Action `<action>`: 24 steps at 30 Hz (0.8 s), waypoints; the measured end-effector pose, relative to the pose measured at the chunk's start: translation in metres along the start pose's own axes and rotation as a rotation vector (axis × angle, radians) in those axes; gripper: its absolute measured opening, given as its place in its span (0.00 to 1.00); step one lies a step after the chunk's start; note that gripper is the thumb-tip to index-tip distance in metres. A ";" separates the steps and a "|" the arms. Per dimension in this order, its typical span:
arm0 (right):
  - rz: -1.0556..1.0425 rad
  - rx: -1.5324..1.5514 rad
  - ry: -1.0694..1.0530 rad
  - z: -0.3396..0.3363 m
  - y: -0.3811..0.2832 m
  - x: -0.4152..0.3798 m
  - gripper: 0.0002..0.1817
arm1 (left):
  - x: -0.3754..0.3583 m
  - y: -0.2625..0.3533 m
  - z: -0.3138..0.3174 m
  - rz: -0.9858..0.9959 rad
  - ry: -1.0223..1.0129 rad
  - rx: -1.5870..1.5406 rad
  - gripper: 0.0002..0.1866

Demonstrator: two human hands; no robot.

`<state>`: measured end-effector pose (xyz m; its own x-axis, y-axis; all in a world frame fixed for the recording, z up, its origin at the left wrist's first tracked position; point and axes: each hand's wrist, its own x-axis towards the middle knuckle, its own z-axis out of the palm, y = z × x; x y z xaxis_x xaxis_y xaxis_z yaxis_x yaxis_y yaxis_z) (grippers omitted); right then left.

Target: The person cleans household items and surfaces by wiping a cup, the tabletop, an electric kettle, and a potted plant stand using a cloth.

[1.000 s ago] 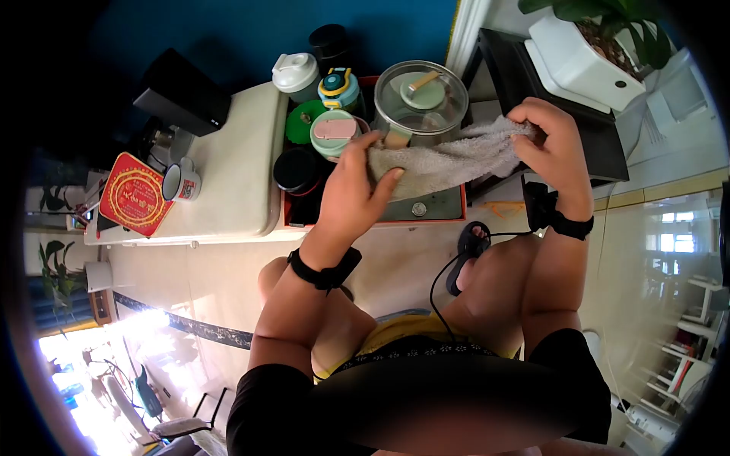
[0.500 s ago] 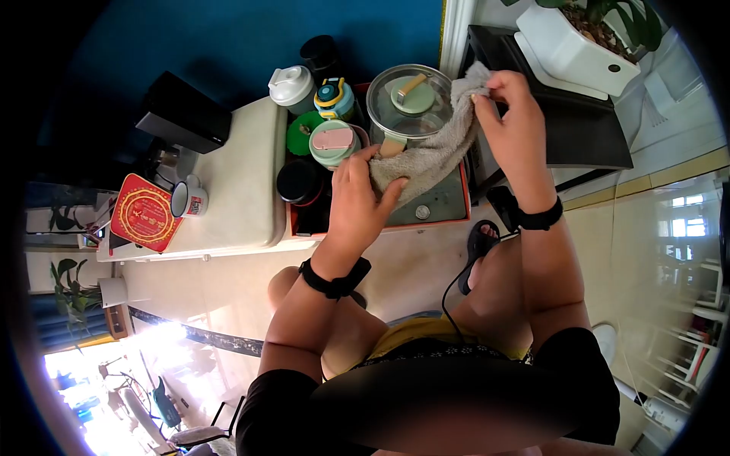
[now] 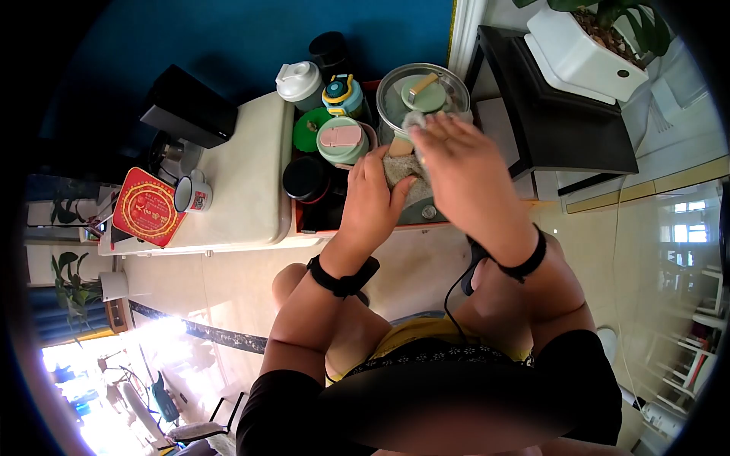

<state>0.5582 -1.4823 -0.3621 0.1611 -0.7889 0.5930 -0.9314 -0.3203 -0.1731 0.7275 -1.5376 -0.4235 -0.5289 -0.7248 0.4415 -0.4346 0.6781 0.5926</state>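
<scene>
Grey-beige terry cloth (image 3: 398,169) is bunched between both hands at the near side of the round, glass-lidded pot (image 3: 391,97), beside its tan handle (image 3: 401,147). The left hand (image 3: 370,201) pinches it between thumb and fingers; the right hand (image 3: 470,173) reaches across it, fingers extended, its grip impossible to tell. Beside the left fingers stands a mint-green cup with a pink flap (image 3: 341,152).

Lidded pot (image 3: 422,96): open air above its far rim

Bottle (image 3: 343,95) and cup (image 3: 341,140) crowd its left, stand (image 3: 578,143) its right; left hand (image 3: 370,196) and right hand (image 3: 465,169) block its front.
</scene>
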 end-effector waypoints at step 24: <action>0.490 0.130 -0.050 -0.029 0.062 -0.018 0.10 | -0.014 -0.004 -0.024 -0.098 -0.104 0.065 0.27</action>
<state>0.4878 -1.4732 -0.3605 -0.2660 -0.8861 0.3795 -0.8537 0.0337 -0.5196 0.7540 -1.5335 -0.4163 -0.5526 -0.7739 0.3092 -0.5323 0.6133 0.5835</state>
